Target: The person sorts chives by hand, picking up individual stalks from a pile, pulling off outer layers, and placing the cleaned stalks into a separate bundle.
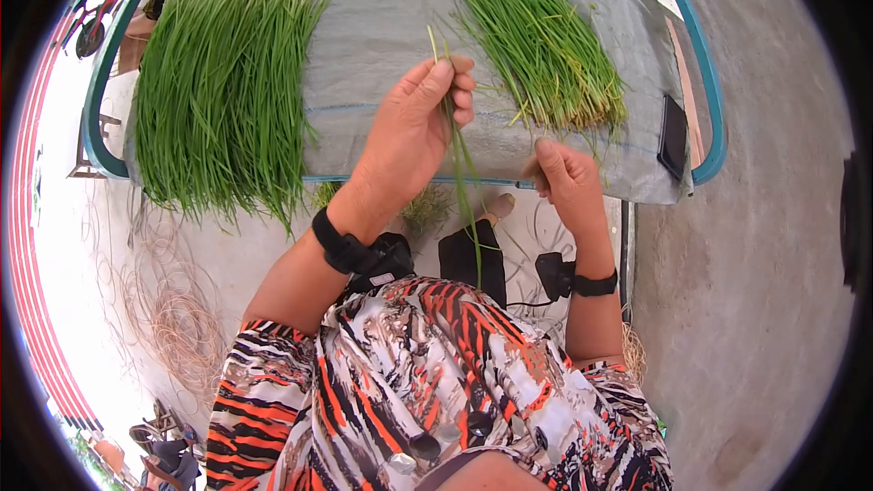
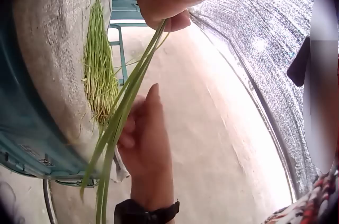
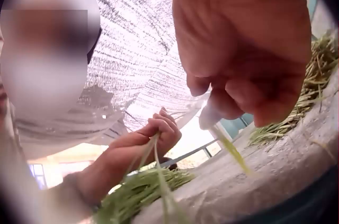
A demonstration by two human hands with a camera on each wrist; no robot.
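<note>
My left hand pinches a few garlic chives between thumb and fingers. Their pale ends poke up above the fingertips, and the green leaves hang down toward my lap. To the right and a little lower is my right hand, apart from those leaves in the head view. Its fingers are curled in, and in the right wrist view a yellowish leaf sticks out from its thumb and fingertips. Beyond it lies a loose heap of chives with yellowed, ragged ends. A thick, even pile of green chives lies at the left.
Both piles rest on a grey woven sheet over a cart with a blue metal frame. A black phone lies at the sheet's right edge. Tangled strands and leaf scraps are on the concrete floor below.
</note>
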